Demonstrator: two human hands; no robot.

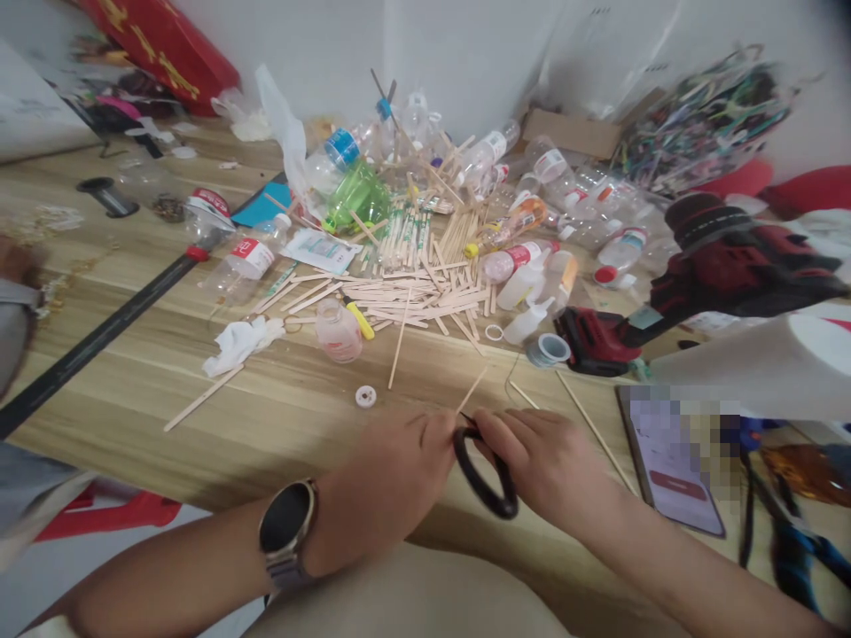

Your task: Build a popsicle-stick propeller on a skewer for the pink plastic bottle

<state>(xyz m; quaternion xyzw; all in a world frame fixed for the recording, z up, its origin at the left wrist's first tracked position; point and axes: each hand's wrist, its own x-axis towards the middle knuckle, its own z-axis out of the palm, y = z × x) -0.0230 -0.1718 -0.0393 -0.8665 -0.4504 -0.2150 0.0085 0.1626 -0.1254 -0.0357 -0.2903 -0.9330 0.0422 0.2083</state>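
Black-handled scissors (pixel 503 509) sit between the hands, gripped by the right hand (pixel 549 465), its fingers curled round them; the left hand (pixel 399 461) has its fingers pinched together on a thin stick (pixel 473 388). Beyond the fingers, the bench (pixel 312 425) bears a white cap (pixel 365 396), a jar (pixel 339 335) and piled sticks (pixel 418 308); right of them, a phone (pixel 665 461)

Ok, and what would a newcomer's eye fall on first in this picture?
Probably the bright green bottle among the clear bottles and wooden sticks heaped mid-table. Next, likely the red-and-black power tool at the right. Near the front edge, the right hand grips a dark loop handle beside the left hand, with a watch at its wrist.
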